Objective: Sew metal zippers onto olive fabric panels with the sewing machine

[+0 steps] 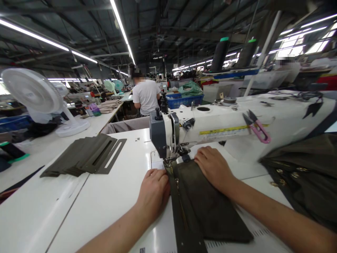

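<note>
A dark olive fabric piece point(210, 207) with a zipper point(180, 196) along its left side lies under the head of a white sewing machine point(168, 137). My left hand point(154, 189) is curled at the fabric's left edge, just in front of the needle area; its fingertips are partly hidden. On the fabric's upper right rests my right hand point(214, 168), palm down with fingers laid over the edge. Where the needle meets the cloth is too small to make out. To the left, a fanned stack of dark slotted pieces point(84, 154) lies on the white table point(113, 203).
Pink-handled thread snips point(256, 126) sit against the machine arm. More dark fabric with metal eyelets point(305, 175) lies at right. A white fan point(34, 91) and a dark thread cone point(12, 151) stand at left. A person in a white shirt point(146, 96) works beyond the machine.
</note>
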Motion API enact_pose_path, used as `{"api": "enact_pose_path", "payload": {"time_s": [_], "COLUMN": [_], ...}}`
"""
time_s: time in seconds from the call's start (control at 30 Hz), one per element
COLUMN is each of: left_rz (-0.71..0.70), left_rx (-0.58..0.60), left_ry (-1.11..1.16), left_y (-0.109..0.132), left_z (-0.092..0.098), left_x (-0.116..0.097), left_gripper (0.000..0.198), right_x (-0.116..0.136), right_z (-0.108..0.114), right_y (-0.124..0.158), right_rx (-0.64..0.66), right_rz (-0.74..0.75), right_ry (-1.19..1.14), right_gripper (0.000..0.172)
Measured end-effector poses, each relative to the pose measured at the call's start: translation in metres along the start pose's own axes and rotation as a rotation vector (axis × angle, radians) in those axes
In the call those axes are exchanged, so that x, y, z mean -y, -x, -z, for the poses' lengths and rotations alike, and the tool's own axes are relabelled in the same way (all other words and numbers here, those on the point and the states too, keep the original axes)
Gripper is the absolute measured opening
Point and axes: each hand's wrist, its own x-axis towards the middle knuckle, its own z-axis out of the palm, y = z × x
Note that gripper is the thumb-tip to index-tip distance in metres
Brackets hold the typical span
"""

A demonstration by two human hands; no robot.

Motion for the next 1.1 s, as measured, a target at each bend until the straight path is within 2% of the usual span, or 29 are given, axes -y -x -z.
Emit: {"api": "enact_pose_path", "payload": {"time_s": [0.1, 0.17, 0.23, 0.33, 0.43, 0.7, 0.9, 1.1], "left_rz": [0.075, 0.006, -0.13, -0.271, -0.299, -0.236, -0.157, -0.146], "left_rx": [-0.129, -0.159, -0.138, -0.108, -0.072, -0.003, 0.054, 0.057], "left_ry": [-0.019, -0.003, 0.025, 0.022, -0.007, -0.008, -0.007, 0.024], "left_y": [0.003, 0.004, 0.002, -0.001, -0.003, -0.004, -0.008, -0.007], "left_z": [-0.006, -0.01, -0.014, -0.016, -0.015, -0.012, -0.011, -0.005], "left_x": [0.004, 0.01, 0.016, 0.022, 0.023, 0.019, 0.021, 0.017], "left_gripper": [0.019, 0.026, 0.027, 0.025, 0.025, 0.022, 0.022, 0.023], "right_x": [0.03, 0.045, 0.051, 0.049, 0.044, 0.043, 0.039, 0.035], "right_z": [0.0, -0.005, -0.01, -0.013, -0.012, -0.01, -0.012, -0.006], "right_y": [0.009, 0.014, 0.017, 0.016, 0.015, 0.012, 0.005, 0.002], "right_rx": [-0.034, 0.01, 0.066, 0.101, 0.116, 0.12, 0.089, 0.077], "right_rz": [0.179, 0.233, 0.247, 0.253, 0.249, 0.3, 0.301, 0.345], "right_ry": [-0.191, -0.278, -0.299, -0.312, -0.322, -0.285, -0.344, -0.492], "right_gripper": [0.025, 0.033, 0.037, 0.039, 0.039, 0.037, 0.033, 0.016]}}
